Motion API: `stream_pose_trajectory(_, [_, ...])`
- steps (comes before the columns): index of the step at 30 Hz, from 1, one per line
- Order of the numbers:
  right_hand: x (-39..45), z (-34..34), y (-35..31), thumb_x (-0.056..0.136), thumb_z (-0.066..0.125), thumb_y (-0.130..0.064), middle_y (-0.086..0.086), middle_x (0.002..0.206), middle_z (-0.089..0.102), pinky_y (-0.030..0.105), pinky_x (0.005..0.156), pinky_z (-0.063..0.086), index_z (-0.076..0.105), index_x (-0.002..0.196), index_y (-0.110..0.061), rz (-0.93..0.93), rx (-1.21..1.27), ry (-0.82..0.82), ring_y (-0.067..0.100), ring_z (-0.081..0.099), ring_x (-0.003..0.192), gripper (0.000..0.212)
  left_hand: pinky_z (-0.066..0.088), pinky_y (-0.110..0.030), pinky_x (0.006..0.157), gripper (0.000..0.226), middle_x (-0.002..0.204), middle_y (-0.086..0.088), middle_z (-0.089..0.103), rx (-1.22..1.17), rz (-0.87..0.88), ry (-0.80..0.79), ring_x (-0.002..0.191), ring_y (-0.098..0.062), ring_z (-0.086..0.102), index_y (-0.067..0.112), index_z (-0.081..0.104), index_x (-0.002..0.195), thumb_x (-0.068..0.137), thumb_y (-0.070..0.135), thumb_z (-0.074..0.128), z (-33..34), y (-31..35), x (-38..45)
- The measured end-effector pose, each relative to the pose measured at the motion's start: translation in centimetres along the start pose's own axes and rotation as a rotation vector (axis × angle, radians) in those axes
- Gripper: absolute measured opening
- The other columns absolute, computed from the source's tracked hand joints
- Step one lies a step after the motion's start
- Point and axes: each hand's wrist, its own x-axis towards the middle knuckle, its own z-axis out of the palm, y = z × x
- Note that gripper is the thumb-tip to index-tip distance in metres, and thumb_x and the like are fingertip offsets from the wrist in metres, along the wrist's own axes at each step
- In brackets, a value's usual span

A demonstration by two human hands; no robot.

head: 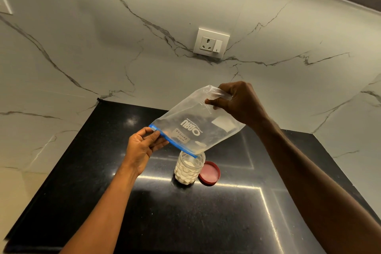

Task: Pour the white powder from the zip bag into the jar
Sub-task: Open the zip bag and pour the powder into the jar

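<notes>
A clear zip bag (198, 121) with a blue zip strip hangs upside down over the counter, its mouth tilted down to the right. My left hand (144, 146) pinches the left end of the zip strip. My right hand (237, 101) grips the bag's raised bottom corner. A little white powder lies in the lowest corner of the bag's mouth, right over the open jar (189, 168). The clear plastic jar stands upright on the black counter and holds white powder to roughly two thirds.
The jar's red lid (209, 173) lies on the black counter (144, 202) just right of the jar. Marble walls close the counter in behind and on both sides. A white wall socket (211, 43) sits on the back wall.
</notes>
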Motion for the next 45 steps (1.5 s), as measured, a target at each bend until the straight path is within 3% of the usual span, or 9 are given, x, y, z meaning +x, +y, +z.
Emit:
stream_pose_trajectory(4, [-0.5, 0.0, 0.5, 0.081, 0.076, -0.03, -0.008, 0.069, 0.065, 0.003, 0.052, 0.043, 0.072, 0.078, -0.016, 0.014, 0.05, 0.017, -0.012, 0.061, 0.06, 0.015, 0.062, -0.039, 0.083, 0.031, 0.116, -0.02, 0.072, -0.025, -0.058, -0.054, 0.107, -0.035, 0.071, 0.006, 0.067, 0.114, 0.083, 0.011, 0.069, 0.3, -0.6, -0.2])
stream_pose_trajectory(8, [-1.0, 0.8, 0.9, 0.081, 0.076, -0.031, -0.009, 0.068, 0.065, 0.003, 0.052, 0.042, 0.072, 0.078, -0.017, 0.013, 0.052, 0.014, -0.013, 0.061, 0.061, 0.015, 0.061, -0.041, 0.086, 0.034, 0.117, -0.024, 0.071, 0.024, -0.125, -0.108, 0.11, -0.038, 0.069, 0.002, 0.067, 0.115, 0.082, 0.01, 0.07, 1.4, -1.7, -0.4])
stream_pose_trajectory(11, [-1.2, 0.7, 1.2, 0.079, 0.076, -0.04, -0.012, 0.069, 0.066, 0.007, 0.052, 0.045, 0.071, 0.082, -0.018, 0.032, 0.084, -0.033, -0.006, 0.063, 0.062, 0.022, 0.061, -0.044, 0.088, 0.029, 0.111, -0.027, 0.072, 0.05, -0.108, -0.065, 0.11, -0.041, 0.068, -0.001, 0.069, 0.109, 0.082, 0.01, 0.069, 1.8, -2.4, -0.2])
stream_pose_trajectory(14, [-1.5, -0.2, 2.0, 0.07, 0.079, -0.049, -0.007, 0.084, 0.07, 0.017, 0.061, 0.053, 0.07, 0.097, -0.018, 0.117, 0.156, -0.197, 0.007, 0.066, 0.073, 0.043, 0.062, -0.042, 0.083, 0.025, 0.107, -0.023, 0.074, 0.015, -0.106, -0.043, 0.106, -0.038, 0.071, 0.002, 0.072, 0.104, 0.08, 0.01, 0.07, 1.8, -2.5, 0.0])
stream_pose_trajectory(19, [-3.1, -1.1, 4.1, 0.071, 0.085, -0.025, 0.002, 0.099, 0.071, 0.034, 0.075, 0.057, 0.068, 0.11, -0.013, 0.228, 0.171, -0.397, 0.019, 0.067, 0.087, 0.044, 0.063, -0.035, 0.076, 0.027, 0.103, -0.017, 0.077, -0.011, -0.088, -0.029, 0.098, -0.031, 0.075, 0.01, 0.079, 0.093, 0.068, 0.018, 0.08, 1.5, -2.3, 0.3])
stream_pose_trajectory(24, [-4.1, -0.6, 4.1, 0.078, 0.081, -0.021, -0.001, 0.087, 0.074, 0.029, 0.068, 0.057, 0.074, 0.096, -0.015, 0.232, 0.118, -0.36, 0.013, 0.07, 0.075, 0.02, 0.063, -0.035, 0.075, 0.017, 0.101, -0.017, 0.077, 0.005, -0.1, -0.022, 0.097, -0.031, 0.075, 0.011, 0.08, 0.092, 0.077, 0.009, 0.071, 1.3, -2.4, 0.7])
stream_pose_trajectory(32, [-4.2, -0.8, 4.1, 0.079, 0.08, -0.022, 0.002, 0.092, 0.074, 0.027, 0.072, 0.056, 0.075, 0.102, -0.011, 0.224, 0.112, -0.307, 0.013, 0.07, 0.079, 0.027, 0.063, -0.036, 0.076, 0.025, 0.106, -0.02, 0.075, 0.035, -0.11, -0.028, 0.101, -0.034, 0.074, 0.004, 0.073, 0.103, 0.079, 0.009, 0.07, 1.3, -2.4, 0.8])
stream_pose_trajectory(37, [-4.4, -0.3, 4.1, 0.079, 0.08, -0.024, -0.003, 0.083, 0.074, 0.026, 0.065, 0.053, 0.075, 0.097, -0.013, 0.224, 0.101, -0.302, 0.008, 0.068, 0.071, 0.022, 0.063, -0.035, 0.076, 0.016, 0.104, -0.021, 0.075, 0.046, -0.099, -0.063, 0.101, -0.034, 0.073, 0.007, 0.077, 0.095, 0.081, 0.008, 0.069, 1.0, -2.5, 0.8])
stream_pose_trajectory(45, [-4.4, -0.2, 4.4, 0.079, 0.079, -0.025, 0.01, 0.085, 0.073, 0.043, 0.067, 0.057, 0.074, 0.092, -0.006, 0.21, 0.111, -0.224, 0.024, 0.069, 0.075, 0.023, 0.063, -0.038, 0.078, 0.024, 0.108, -0.024, 0.074, 0.078, -0.104, -0.039, 0.104, -0.037, 0.072, 0.001, 0.072, 0.105, 0.082, 0.009, 0.07, 0.5, -2.6, 1.3])
